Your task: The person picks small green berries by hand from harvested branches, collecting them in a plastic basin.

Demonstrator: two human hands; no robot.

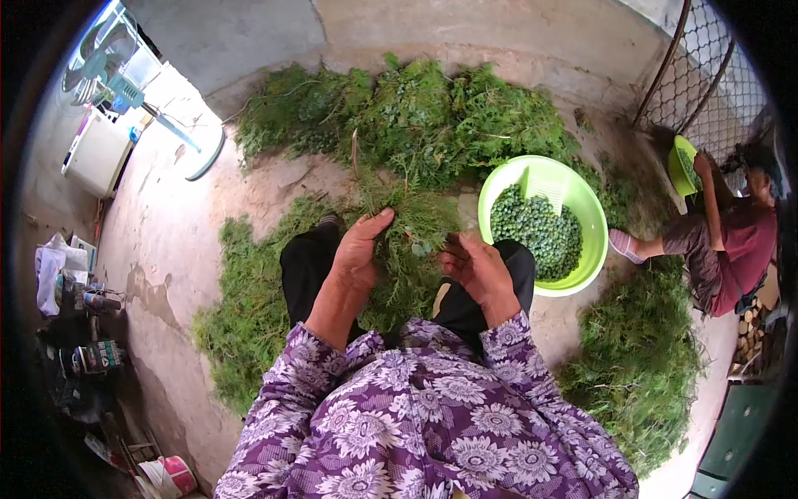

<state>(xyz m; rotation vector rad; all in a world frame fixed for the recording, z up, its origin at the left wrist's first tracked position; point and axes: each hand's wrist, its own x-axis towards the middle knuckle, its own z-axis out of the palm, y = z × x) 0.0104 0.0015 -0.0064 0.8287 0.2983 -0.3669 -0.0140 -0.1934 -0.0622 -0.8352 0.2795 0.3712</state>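
Note:
My left hand (359, 249) is closed around a leafy evergreen branch (411, 218) with flat, feathery green sprays, held up between my knees. At the branch's right side, my right hand (478, 268) has its fingers curled in and thumb against them; what lies between the fingertips is hidden. Just right of that hand stands a lime-green basin (593, 249) by my knee. Many small round green cones or berries (532, 229) fill its lower part. More cut greenery (391, 291) lies under my hands.
Heaped branches (416, 116) line the wall, with other piles at left (249, 308) and right (640, 358). A seated person (731, 241) at right reaches to a second green basin (683, 170). A standing fan (125, 91) is at far left, near a pink-and-white bucket (170, 476).

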